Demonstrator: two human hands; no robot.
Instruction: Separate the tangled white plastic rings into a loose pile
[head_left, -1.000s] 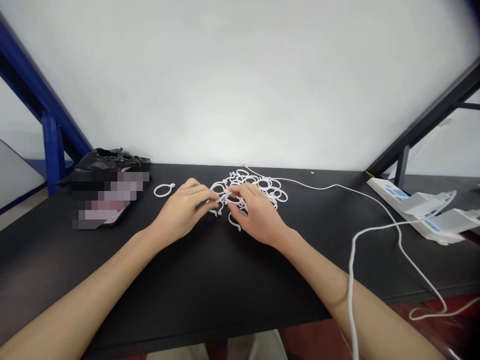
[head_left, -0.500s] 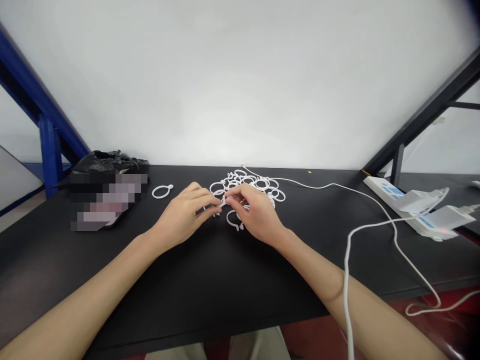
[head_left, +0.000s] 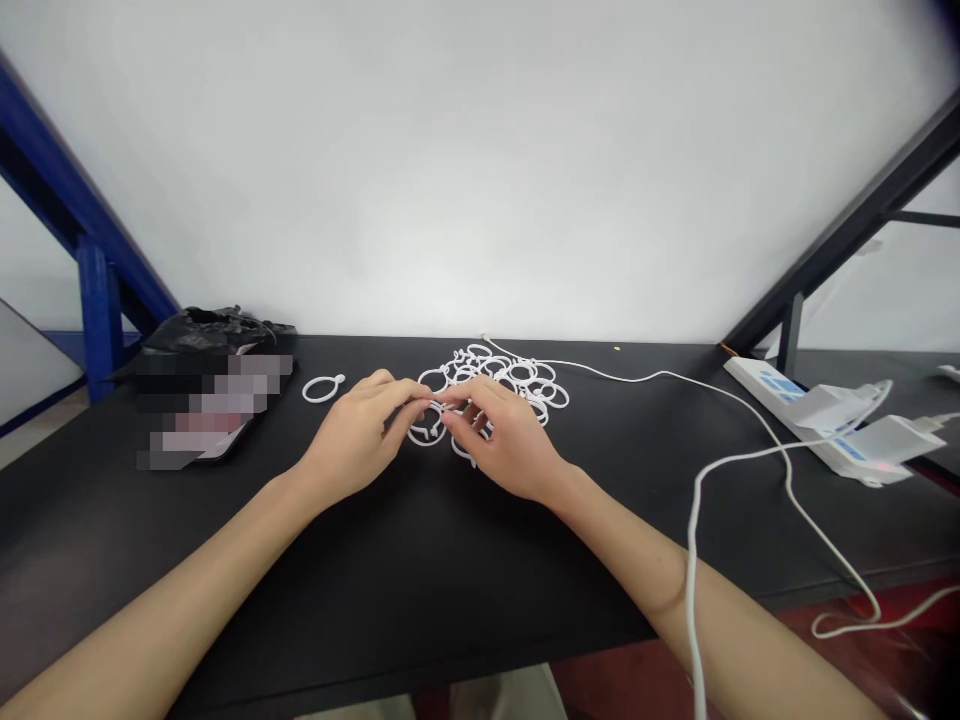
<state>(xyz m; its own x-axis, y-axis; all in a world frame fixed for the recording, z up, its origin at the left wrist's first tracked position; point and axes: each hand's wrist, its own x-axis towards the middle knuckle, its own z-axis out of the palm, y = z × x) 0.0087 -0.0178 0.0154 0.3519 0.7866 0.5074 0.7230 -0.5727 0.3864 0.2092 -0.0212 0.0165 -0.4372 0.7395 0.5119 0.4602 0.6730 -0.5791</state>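
My left hand (head_left: 367, 430) and my right hand (head_left: 501, 430) meet fingertip to fingertip over the black table. Both are closed in a pinch on a white plastic ring (head_left: 426, 442), like a shower curtain ring, whose upper part is partly covered by fingers. Another open white ring (head_left: 463, 457) lies under the right fingers, half hidden. Behind the hands spreads a loose pile of white rings (head_left: 525, 374), several of them overlapping. One single closed ring (head_left: 321, 390) lies apart, left of my left hand.
A black plastic bag (head_left: 202, 330) and a dark flat object with a blurred-out surface (head_left: 217, 410) lie at the left. At the right stands a white power strip (head_left: 795, 410) with plugged-in adapters. A white cable (head_left: 694, 560) crosses over my right forearm. A pale wall (head_left: 480, 180) closes the back.
Both hands have shifted slightly, and the ring between them has turned so that its loop hangs lower and shows more. The single ring and the pile keep their places.
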